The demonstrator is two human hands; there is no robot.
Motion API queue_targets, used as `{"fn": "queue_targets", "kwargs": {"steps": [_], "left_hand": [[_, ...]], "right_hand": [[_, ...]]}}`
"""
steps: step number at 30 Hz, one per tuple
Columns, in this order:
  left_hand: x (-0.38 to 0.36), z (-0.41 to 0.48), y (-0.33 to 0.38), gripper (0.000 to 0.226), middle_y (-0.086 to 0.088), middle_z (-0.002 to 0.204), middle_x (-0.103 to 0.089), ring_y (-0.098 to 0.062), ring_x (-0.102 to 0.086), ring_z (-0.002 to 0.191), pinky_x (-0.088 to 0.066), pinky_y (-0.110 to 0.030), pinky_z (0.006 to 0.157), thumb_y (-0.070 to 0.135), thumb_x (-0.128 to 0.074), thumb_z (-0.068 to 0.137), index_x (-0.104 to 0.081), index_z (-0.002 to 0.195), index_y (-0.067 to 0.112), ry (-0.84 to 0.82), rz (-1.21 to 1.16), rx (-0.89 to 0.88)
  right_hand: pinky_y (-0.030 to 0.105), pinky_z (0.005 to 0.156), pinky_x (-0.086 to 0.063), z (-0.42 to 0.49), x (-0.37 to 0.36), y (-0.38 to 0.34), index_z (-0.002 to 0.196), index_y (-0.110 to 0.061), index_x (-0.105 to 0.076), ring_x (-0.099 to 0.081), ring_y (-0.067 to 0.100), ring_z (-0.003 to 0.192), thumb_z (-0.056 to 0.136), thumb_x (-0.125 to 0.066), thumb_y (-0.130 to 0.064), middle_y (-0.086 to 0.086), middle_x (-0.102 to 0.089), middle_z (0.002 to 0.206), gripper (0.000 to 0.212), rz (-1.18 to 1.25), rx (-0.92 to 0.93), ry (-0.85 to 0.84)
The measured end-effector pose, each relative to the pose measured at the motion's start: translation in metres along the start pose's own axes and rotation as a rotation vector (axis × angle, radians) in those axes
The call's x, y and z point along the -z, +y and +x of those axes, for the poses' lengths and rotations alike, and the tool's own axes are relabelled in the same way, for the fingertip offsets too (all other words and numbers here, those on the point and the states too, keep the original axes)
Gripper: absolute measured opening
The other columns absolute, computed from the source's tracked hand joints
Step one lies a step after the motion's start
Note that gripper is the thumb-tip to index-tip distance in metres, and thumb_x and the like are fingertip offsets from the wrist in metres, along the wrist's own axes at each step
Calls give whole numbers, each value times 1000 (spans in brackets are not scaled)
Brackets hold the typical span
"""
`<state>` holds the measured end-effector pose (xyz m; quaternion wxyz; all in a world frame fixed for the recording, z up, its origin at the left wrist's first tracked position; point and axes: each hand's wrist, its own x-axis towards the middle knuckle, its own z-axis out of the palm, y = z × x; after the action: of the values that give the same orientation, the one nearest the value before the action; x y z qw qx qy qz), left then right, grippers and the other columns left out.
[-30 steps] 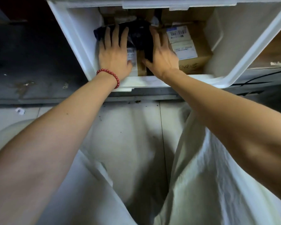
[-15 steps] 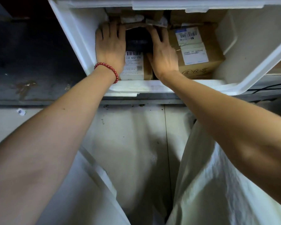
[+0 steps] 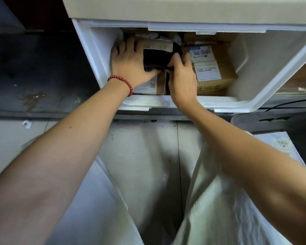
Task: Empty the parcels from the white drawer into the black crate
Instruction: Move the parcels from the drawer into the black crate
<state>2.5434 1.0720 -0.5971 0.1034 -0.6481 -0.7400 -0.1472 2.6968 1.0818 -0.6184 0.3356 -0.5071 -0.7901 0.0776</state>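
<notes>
- Left hand and right hand are gripping the black parcel between them, fingers curling onto its soft wrap. It is sitting inside the drawer, at 12 o'clock.
- Wrap is bunching. A pinch on loose film alone risks slipping or tearing once the weight is hanging.
- Parcel is lying close under the drawer's upper lip, so a steep lift risks snagging there.
- Box, at 3 o'clock of the parcel, is sitting just beside the right hand. Dragging could be pulling it over the edge.
- Crate, seemingly the dark rim at 3 o'clock, is mostly out of view. A blind swing may miss.
</notes>
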Motion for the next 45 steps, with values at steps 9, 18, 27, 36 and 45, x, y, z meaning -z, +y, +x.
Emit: {"fn": "queue_targets", "kwargs": {"steps": [9,18,27,36,45], "left_hand": [[6,-30,14,108,-13,150,-30,-39,-30,137,-31,-49,110,78,-65,57,-34,145,22,-1,-183,62],[15,-58,48,142,-14,158,-10,-27,-13,145,-20,-39,116,49,-89,52,4,152,10,-220,-625,284],[-7,-85,53,112,-7,134,-51,-25,-48,124,-44,-36,100,43,-91,52,-32,139,6,-487,-722,412],[-6,-104,72,123,-8,145,-40,-26,-40,132,-39,-42,108,34,-93,50,-21,148,12,-383,-887,501],[18,-152,88,87,0,134,-52,-15,-51,122,-43,-32,105,25,-86,67,-37,139,19,-209,-1365,597]], "right_hand": [[34,53,-35,-33,29,13,108,-7,-50,-46,32,69,90,-49,-4,12,-33,147,19,-84,21,-86],[24,94,-51,-56,54,38,129,-14,-29,-54,21,112,78,-76,0,4,-44,122,70,769,-375,-250],[30,70,-53,-69,54,59,116,-10,-59,-61,16,82,85,-74,-27,9,-63,107,39,728,-685,-430],[37,80,-52,-87,63,58,126,-23,-44,-59,26,111,84,-74,-30,7,-57,128,52,902,-777,-380],[34,82,-57,-115,95,44,108,-11,-53,-67,24,99,69,-86,-13,12,-65,115,52,987,-771,-250]]}}
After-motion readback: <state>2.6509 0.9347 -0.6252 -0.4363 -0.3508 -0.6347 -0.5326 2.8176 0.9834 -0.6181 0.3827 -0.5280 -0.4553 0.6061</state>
